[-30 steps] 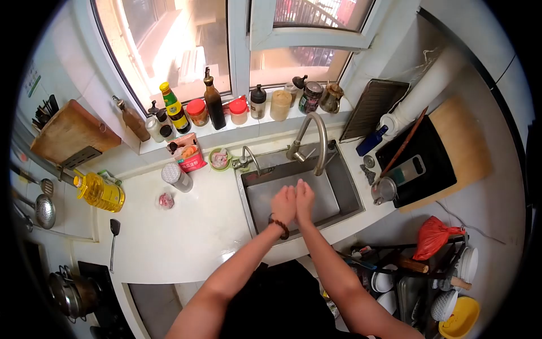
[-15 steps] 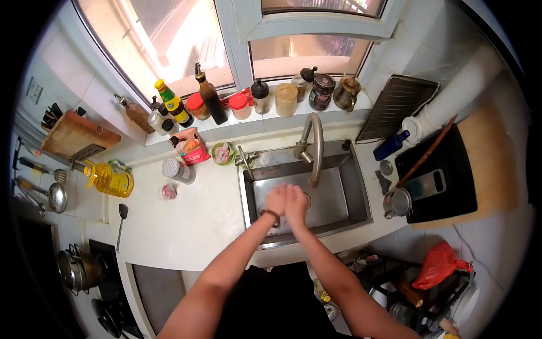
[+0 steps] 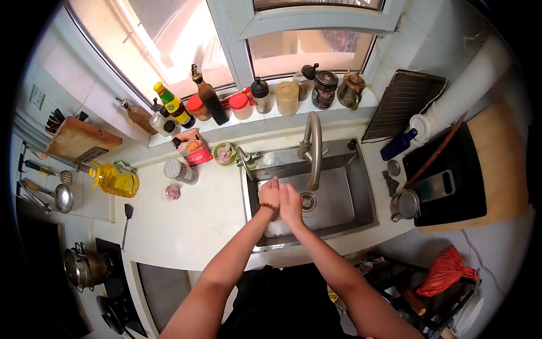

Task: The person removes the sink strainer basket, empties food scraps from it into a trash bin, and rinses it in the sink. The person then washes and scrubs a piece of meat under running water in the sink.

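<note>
My left hand, with a beaded bracelet at its wrist, hovers over the left half of the steel sink. Close beside it is my right hand, its fingers stretched forward. The two hands are side by side with a narrow gap at the fingertips, and I see nothing held in either. To their right the curved faucet hangs over the basin, and the drain shows beneath it. Whether the hands are wet is too small to make out.
Left of the sink, the counter holds a green bowl of meat, a patterned canister, a small meat packet and an oil jug. Bottles and jars line the windowsill. A metal pot stands to the right.
My hands, clasped together before, have drawn slightly apart and their fingers have straightened. They remain over the sink. The whole view has shifted slightly.
</note>
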Demonstrator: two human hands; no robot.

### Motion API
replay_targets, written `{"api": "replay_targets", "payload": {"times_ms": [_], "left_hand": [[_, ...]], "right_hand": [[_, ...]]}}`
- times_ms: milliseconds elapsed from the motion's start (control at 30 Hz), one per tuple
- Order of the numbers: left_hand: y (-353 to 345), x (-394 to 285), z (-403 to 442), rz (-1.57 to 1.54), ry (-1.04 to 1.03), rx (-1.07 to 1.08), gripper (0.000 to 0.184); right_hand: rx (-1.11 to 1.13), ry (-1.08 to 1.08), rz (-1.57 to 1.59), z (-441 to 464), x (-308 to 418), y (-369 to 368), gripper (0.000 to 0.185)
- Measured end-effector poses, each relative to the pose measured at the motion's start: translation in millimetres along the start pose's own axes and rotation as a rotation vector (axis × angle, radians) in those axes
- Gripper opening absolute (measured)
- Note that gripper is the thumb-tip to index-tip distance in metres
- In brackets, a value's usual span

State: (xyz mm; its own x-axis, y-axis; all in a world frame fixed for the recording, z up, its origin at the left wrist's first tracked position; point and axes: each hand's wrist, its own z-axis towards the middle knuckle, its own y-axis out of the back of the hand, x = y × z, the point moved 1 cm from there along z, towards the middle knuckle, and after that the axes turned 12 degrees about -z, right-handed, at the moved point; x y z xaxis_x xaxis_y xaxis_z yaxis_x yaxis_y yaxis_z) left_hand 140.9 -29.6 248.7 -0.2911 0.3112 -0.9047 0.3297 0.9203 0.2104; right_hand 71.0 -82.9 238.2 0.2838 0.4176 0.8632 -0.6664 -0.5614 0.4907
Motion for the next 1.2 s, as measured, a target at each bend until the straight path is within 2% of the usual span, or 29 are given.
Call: {"api": "replay_targets", "payload": {"times_ms": [33,100,167,267,333,367,433,467,500,567,633,667,700,767,800,833,867,900,933,967,1000,1033,1100,1133,1167,1200], "left_hand": [[-6.1,-0.8,-4.4,-0.006,-0.008,0.001,0.042],[-20.6,1.9,-17.2,0.17,-0.294,0.013,0.041],[-8.5,12.0,7.0,0.093,-0.161,0.034,0.043],[-12.2,3.8,-10.1,0.114,-0.241,0.024,0.043],[-17.2,4.3,-11.6,0.119,-0.329,0.037,0.042],[-12.0,5.4,-4.2,0.12,-0.327,0.038,0.042],[5.0,-4.1,3.0,0.028,-0.077,0.055,0.041],[-6.0,12.3,2.9,0.235,-0.467,-0.005,0.041],[-13.2,-2.4,-17.4,0.194,-0.46,-0.001,0.039],[-10.0,7.0,-3.8,0.197,-0.476,0.012,0.04],[9.0,-0.8,8.2,0.056,-0.076,0.026,0.042],[6.3,-1.1,-3.8,0.137,-0.173,-0.004,0.046],[-4.4,1.5,-14.3,0.196,-0.439,-0.018,0.049],[-11.1,6.7,-18.2,0.139,-0.307,0.017,0.047],[-5.2,17.6,-1.4,0.196,-0.349,0.033,0.045],[5.5,13.2,9.0,0.253,-0.389,0.049,0.044],[10.9,17.7,8.8,-0.109,-0.01,0.073,0.044],[4.3,14.4,-2.4,-0.111,-0.013,0.07,0.044],[-9.9,13.6,-18.4,-0.019,-0.216,0.014,0.045],[-17.7,11.8,-26.9,0.074,-0.421,-0.04,0.046],[-15.7,13.2,-21.1,0.143,-0.368,0.009,0.047],[-8.3,6.1,-17.5,0.142,-0.371,0.012,0.047],[5.4,-3.5,-8.4,0.067,-0.109,0.055,0.046],[-2.6,3.6,-13.1,0.223,-0.362,0.065,0.044],[-15.0,11.8,-21.9,0.189,-0.524,0.045,0.042],[-15.0,9.6,-21.5,0.211,-0.499,0.034,0.043]], "right_hand": [[-0.005,0.008,-0.002,8.4,-12.5,-4.8,0.033],[-0.09,-0.24,0.129,21.8,-36.3,-8.8,0.033],[-0.055,-0.064,0.015,3.4,-4.4,-0.4,0.036],[0.026,-0.066,0.096,9.1,-14.2,-1.7,0.034],[-0.123,-0.19,0.13,20.7,-46.0,-19.0,0.032],[-0.122,-0.193,0.129,18.8,-51.7,-21.3,0.032],[-0.05,-0.119,0.107,13.0,-28.5,-11.9,0.034],[-0.011,-0.076,0.095,11.1,-21.7,-9.0,0.036],[-0.014,-0.071,0.098,13.3,-25.1,-13.1,0.036],[-0.044,-0.208,0.131,14.0,-36.5,-21.1,0.034],[-0.039,-0.159,0.116,13.9,-37.3,-18.6,0.033],[-0.024,-0.107,0.101,13.5,-37.1,-17.6,0.033],[-0.01,-0.056,0.088,12.6,-32.0,-15.7,0.033],[-0.037,-0.088,0.048,9.0,-21.6,-13.6,0.034],[-0.062,-0.116,0.004,7.3,-10.9,-8.9,0.034],[0.012,-0.052,0.031,-3.5,5.7,-2.9,0.034],[0.019,-0.038,0.074,-3.4,2.6,-3.3,0.035],[0.027,-0.019,0.118,-0.3,-3.5,-4.2,0.035],[0.027,-0.019,0.119,2.6,-14.9,-5.8,0.035],[-0.037,-0.125,0.117,7.4,-28.3,-6.8,0.036],[-0.103,-0.226,0.118,12.1,-34.5,-7.7,0.037],[-0.107,-0.225,0.118,7.4,-16.2,-0.5,0.037],[-0.093,-0.018,0.062,-11.1,19.3,9.8,0.041],[-0.067,-0.014,0.048,-0.9,-3.7,6.1,0.043],[-0.044,-0.152,0.175,12.8,-27.9,3.7,0.042],[-0.086,-0.14,0.118,12.6,-30.4,-0.1,0.041]]}}
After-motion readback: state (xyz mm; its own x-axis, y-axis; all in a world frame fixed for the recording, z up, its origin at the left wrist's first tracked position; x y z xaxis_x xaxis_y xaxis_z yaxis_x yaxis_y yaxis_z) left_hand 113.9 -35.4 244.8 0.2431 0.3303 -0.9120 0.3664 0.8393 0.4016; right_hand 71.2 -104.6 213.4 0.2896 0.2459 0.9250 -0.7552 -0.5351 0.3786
